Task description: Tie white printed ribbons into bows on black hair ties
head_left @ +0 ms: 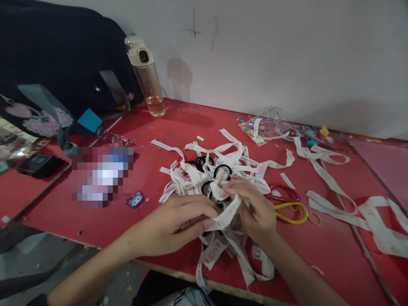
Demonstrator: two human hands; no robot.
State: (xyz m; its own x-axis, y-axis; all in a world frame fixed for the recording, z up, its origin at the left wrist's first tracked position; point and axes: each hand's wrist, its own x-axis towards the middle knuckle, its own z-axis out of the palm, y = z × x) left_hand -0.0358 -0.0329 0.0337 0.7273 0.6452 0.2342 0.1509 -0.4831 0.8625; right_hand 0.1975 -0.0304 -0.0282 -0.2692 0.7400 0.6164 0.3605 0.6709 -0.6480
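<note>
Forearms [105,255] nearest the lens, both reaching in from the surface's front edge. Left hand [183,221]: thumb and fingers pinched on a white ribbon [227,216]. Right hand [258,210]: fingers clamped on the same ribbon higher up, the exact contact partly hidden. Ribbon spans between them, over the ribbon pile [216,253].

Handling (judged): very light, limp, probably slippery; unlikely to break, likely to twist or snag. Best hold: a flat pinch across the width, near a free end.

Black rings [223,166] lie among the strips just beyond the fingers; look springy, could catch a tail. Right of pile: red loop handle [296,196] and yellow loop handle [291,221], near the right hand. Farther right, loose ribbons [334,182].

Edges: near strips reach the front rim. Widest stretch of red surface [194,121] runs behind the pile to the wall [270,55]; bottle [149,85] stands upright at its left.
</note>
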